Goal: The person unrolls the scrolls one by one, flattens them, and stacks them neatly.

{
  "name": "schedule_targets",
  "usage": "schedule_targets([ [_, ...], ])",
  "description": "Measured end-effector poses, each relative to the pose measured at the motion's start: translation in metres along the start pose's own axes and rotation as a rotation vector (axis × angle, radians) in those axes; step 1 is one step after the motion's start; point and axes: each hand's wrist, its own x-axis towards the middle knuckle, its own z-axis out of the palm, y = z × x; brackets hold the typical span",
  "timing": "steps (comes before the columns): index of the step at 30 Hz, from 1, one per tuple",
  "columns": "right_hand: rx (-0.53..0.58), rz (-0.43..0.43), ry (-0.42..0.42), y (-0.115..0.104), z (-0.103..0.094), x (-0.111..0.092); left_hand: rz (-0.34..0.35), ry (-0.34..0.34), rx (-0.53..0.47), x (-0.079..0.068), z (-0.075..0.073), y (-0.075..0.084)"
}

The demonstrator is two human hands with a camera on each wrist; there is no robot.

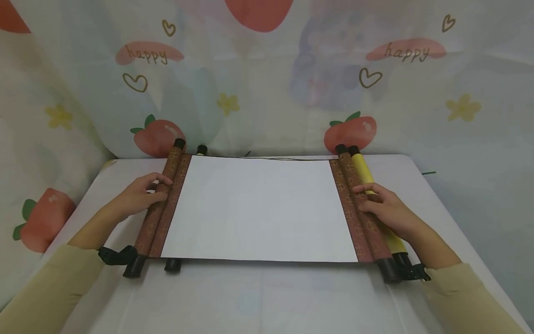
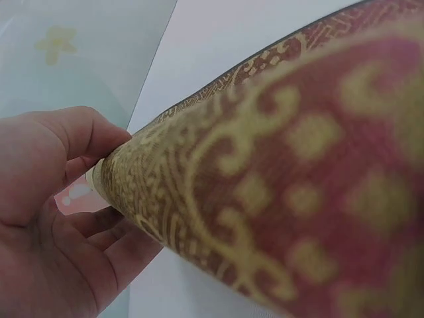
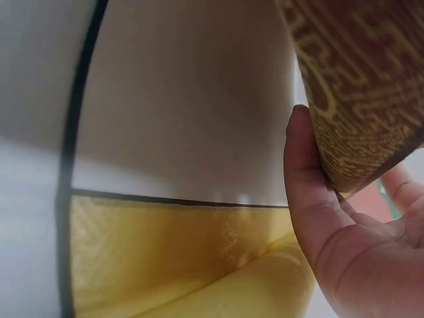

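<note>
A hanging scroll spans the middle of the head view, its blank white sheet [image 1: 258, 208] spread between two brown-red rollers with gold patterns and black end knobs. My left hand [image 1: 139, 195] grips the left roller [image 1: 160, 204] at mid-length, thumb on one side and fingers on the other. On the opposite end, my right hand [image 1: 388, 208] holds the right roller [image 1: 369, 218] between thumb and fingers. Beneath this scroll lies a second one with a yellow roller [image 1: 363, 169] showing at the right. In the right wrist view its yellow band [image 3: 165, 252] appears below the patterned roller [image 3: 371, 86].
A white-covered table [image 1: 250, 301] carries both scrolls. Behind it hangs a printed cloth [image 1: 267, 69] with fruit, hearts and flowers. Black knobs [image 1: 173, 266] of the lower scroll stick out under the left side. Black straps [image 1: 118, 255] sit at both wrists.
</note>
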Motion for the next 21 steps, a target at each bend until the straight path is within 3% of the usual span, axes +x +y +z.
schedule_targets([
  [12, -0.093, 0.000, -0.016, 0.001, 0.003, 0.016, -0.008, 0.000, 0.063, 0.010, 0.000, -0.003],
  [21, -0.155, -0.052, 0.008, -0.003, 0.005, 0.023, -0.009, 0.014, 0.064, 0.016, -0.003, -0.006],
])
